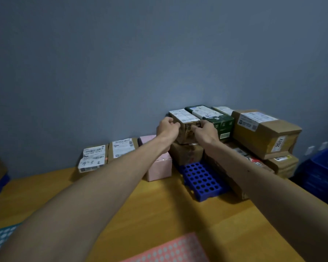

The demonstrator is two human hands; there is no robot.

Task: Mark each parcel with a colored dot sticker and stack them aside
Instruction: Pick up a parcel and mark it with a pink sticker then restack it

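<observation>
Your wooden table (45, 195) stands against a grey-blue wall (121, 53), and a pink sticker sheet (170, 248) lies at the near edge. At the far side, the small brown parcel (184, 116) is directly over another brown box (186, 155), just beside a green box (221, 122). Its labelled face is up. Its long axis runs away from you toward the wall, with a short end facing you. Your left hand (168, 129) and right hand (205, 132) grip that near end, fingers curled round its edges.
</observation>
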